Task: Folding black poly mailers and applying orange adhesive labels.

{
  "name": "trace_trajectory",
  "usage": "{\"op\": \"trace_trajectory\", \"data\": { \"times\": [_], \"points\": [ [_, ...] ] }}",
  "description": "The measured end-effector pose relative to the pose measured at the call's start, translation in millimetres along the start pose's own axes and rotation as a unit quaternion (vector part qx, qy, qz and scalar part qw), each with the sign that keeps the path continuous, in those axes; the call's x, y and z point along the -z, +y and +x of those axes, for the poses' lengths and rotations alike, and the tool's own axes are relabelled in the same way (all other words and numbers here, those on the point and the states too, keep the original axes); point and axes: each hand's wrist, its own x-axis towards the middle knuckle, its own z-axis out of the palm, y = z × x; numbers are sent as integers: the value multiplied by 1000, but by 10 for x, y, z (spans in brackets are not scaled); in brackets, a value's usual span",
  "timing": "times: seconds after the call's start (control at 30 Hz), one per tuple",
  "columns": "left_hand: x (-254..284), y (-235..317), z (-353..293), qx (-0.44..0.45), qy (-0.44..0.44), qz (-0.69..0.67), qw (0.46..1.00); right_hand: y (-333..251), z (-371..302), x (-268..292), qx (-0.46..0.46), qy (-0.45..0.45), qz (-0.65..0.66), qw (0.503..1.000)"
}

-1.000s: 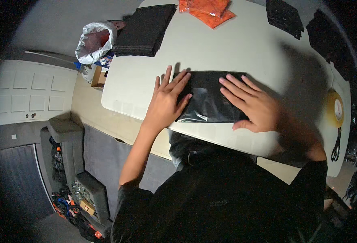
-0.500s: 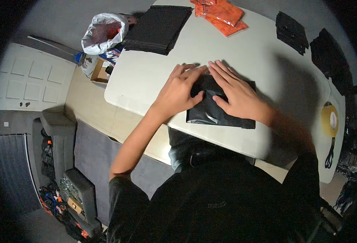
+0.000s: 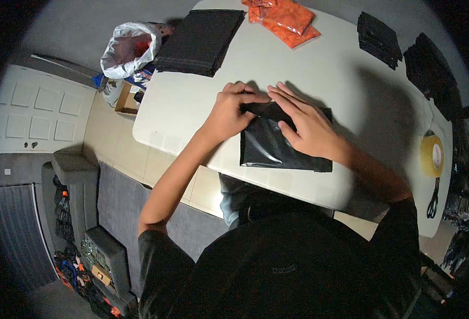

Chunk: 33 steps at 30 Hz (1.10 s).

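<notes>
A glossy black plastic bag [image 3: 269,150] lies flat on the white table [image 3: 181,106], near its front edge. My left hand [image 3: 232,111] curls its fingers onto the bag's far left edge, where a folded strip runs across. My right hand [image 3: 303,123] lies flat with fingers spread on the bag's upper middle, pressing it down. Both hands touch each other at the fingertips over the fold.
A stack of black sheets [image 3: 201,40] sits at the table's far left, orange packets [image 3: 287,21] at the far middle, more black pieces [image 3: 380,38] at the far right. A yellow tape roll [image 3: 432,155] and black scissors [image 3: 432,199] lie at right. A white plastic bag [image 3: 125,49] stands on the floor.
Both hands have slid from lying flat on the bag's two halves toward its far edge, and the far part of the bag is now folded over under the fingers.
</notes>
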Motion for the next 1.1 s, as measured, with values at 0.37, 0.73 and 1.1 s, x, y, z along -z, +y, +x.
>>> {"op": "trace_trajectory", "data": {
  "times": [0.37, 0.73, 1.1],
  "points": [
    [209, -236, -131, -83, -16, 40, 996, 99, -47, -95, 76, -9, -53, 996],
    [329, -107, -243, 21, 83, 41, 995, 86, -76, -135, 85, -47, -109, 989],
    [-130, 740, -435, -31, -39, 100, 994, 24, -49, -53, 63, -125, -134, 981]
  ]
}}
